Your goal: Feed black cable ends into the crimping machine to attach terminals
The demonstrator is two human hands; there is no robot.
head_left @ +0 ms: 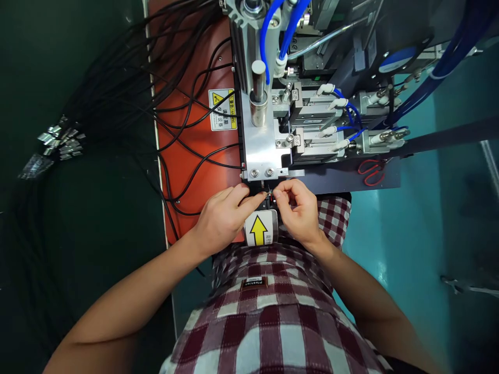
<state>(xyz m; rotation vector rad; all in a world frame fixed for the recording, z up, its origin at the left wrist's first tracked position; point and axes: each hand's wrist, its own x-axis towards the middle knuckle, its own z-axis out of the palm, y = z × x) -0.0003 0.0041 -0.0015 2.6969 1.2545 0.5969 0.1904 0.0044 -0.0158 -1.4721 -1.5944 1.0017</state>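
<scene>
My left hand (223, 214) and my right hand (298, 206) meet at the front of a metal press machine (262, 140), just below its silver block. Both hands pinch the thin end of a black cable (268, 195), where a small red part shows between the fingertips. The fingers of each hand are pressed together. Right under the hands sits a white label with a yellow arrow (260, 228) that points toward the machine.
Several black cables (183, 109) fan out across an orange mat (187, 156) toward the left, ending in metal connectors (58, 143) on a dark green surface. Blue air hoses (273, 31) run over the machine. Red scissors (372, 172) lie at the right.
</scene>
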